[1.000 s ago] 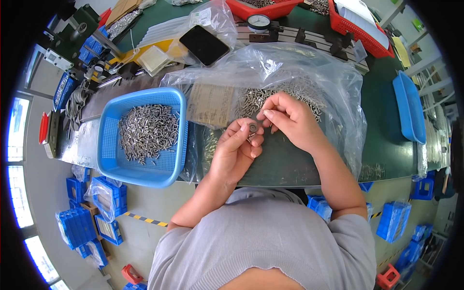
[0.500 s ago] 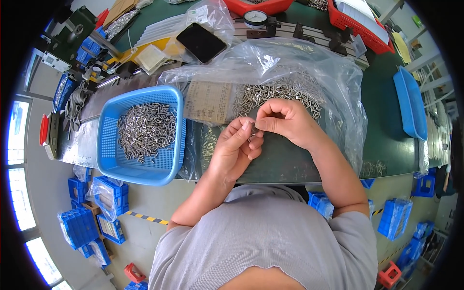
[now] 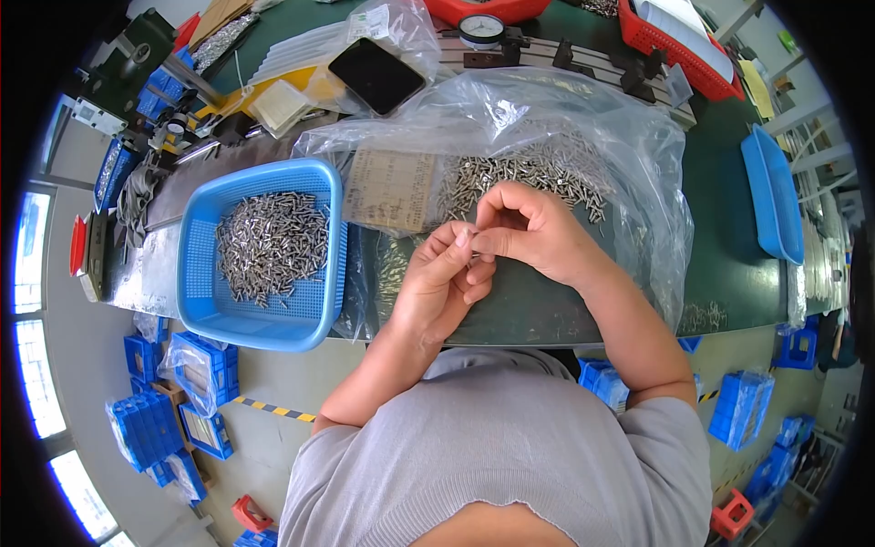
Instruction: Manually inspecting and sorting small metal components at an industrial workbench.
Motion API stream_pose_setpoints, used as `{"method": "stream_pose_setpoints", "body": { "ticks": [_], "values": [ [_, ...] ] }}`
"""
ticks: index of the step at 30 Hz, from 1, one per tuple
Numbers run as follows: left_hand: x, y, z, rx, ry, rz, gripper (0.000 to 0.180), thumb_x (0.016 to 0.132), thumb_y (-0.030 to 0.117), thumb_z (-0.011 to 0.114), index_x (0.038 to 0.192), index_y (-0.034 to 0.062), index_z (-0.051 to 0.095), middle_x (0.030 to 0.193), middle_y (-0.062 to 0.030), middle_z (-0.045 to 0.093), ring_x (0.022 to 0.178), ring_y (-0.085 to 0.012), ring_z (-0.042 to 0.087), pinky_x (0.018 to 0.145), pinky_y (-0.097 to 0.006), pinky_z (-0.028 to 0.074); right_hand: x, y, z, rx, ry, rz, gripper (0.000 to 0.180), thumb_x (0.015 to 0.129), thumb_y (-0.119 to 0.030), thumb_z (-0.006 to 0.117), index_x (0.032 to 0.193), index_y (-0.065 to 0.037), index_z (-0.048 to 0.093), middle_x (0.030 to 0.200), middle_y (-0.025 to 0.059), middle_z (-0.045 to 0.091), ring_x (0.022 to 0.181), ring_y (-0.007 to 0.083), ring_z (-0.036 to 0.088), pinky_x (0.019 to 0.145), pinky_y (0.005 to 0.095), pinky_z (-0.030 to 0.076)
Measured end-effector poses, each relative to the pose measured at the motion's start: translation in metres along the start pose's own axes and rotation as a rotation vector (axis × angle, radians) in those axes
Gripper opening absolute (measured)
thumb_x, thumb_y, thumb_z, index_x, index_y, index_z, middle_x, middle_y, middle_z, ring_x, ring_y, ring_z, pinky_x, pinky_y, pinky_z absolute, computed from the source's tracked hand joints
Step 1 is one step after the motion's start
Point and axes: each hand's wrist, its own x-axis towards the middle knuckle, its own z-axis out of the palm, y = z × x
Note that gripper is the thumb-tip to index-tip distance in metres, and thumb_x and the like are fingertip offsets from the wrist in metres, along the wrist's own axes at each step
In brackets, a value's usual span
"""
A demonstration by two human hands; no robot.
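Observation:
My left hand is closed, its thumb and fingers pinched together over the near part of the bench. Against its fingertips my right hand pinches too, thumb and index finger meeting there. Whatever they hold is small and mostly covered by the fingers; I cannot make it out. Just beyond the hands lies a pile of small metal pin-like parts, partly under a clear plastic sheet. To the left, a blue plastic basket holds a heap of similar metal parts.
A piece of brown cardboard sits beside the pile. Behind it are a black phone and a dial gauge on a metal rail. A red basket stands back right, a blue tray at the right edge.
My right fingertips have shifted slightly left and closed in on the left ones, covering the small dark piece glimpsed between them. The view has moved slightly.

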Motion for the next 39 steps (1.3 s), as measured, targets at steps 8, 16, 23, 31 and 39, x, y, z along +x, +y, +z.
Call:
{"method": "stream_pose_setpoints", "body": {
  "ticks": [8,16,23,31,39],
  "values": [
    [0.0,0.002,0.003,-0.009,-0.081,-0.04,0.021,0.094,0.027,0.055,0.092,0.0057,0.056,0.08,-0.0061,0.059,0.062,-0.0096,0.045,0.048,-0.021,0.034,0.0,0.005,0.003,-0.281,0.096,-0.348,0.018,0.075,-0.015,0.073,0.079,-0.005,0.059,0.077,0.0029,0.054,0.071,0.0152,0.054,0.064,0.0284,0.043],
    [0.001,0.0,-0.002,-0.036,-0.064,-0.013,0.021,0.096,0.023,0.049,0.1,0.0039,0.055,0.089,-0.0072,0.059,0.067,-0.0111,0.047,0.054,-0.023,0.037,0.0,0.009,0.005,-0.511,0.249,-0.538,0.016,0.077,-0.014,0.071,0.078,-0.004,0.058,0.075,0.0069,0.054,0.07,0.0224,0.055,0.063,0.0315,0.045],
    [0.004,0.0,0.0,-0.025,-0.039,0.022,0.023,0.096,0.02,0.049,0.109,0.001,0.054,0.094,-0.0084,0.058,0.074,-0.0133,0.049,0.059,-0.024,0.04,0.0,0.009,-0.011,-0.277,0.203,-0.389,0.013,0.085,-0.013,0.063,0.084,-0.001,0.061,0.077,0.0086,0.057,0.072,0.0207,0.058,0.063,0.0302,0.045],
    [0.005,0.001,-0.003,-0.097,-0.056,0.044,0.024,0.097,0.02,0.046,0.109,0.0008,0.053,0.096,-0.0094,0.054,0.075,-0.0141,0.047,0.059,-0.025,0.039,-0.001,0.013,-0.024,-0.832,0.255,-0.261,0.012,0.074,-0.008,0.069,0.083,-0.004,0.063,0.083,0.0075,0.059,0.079,0.0247,0.058,0.07,0.0335,0.046],
    [0.004,0.001,-0.004,-0.112,-0.052,0.045,0.025,0.097,0.021,0.044,0.11,0.0015,0.053,0.096,-0.0088,0.053,0.074,-0.0139,0.046,0.059,-0.025,0.038,0.006,0.021,-0.012,-0.979,0.229,-0.403,0.013,0.066,-0.008,0.07,0.076,-0.01,0.064,0.077,0.0042,0.055,0.08,0.0255,0.055,0.07,0.0375,0.046]
  ]
}}
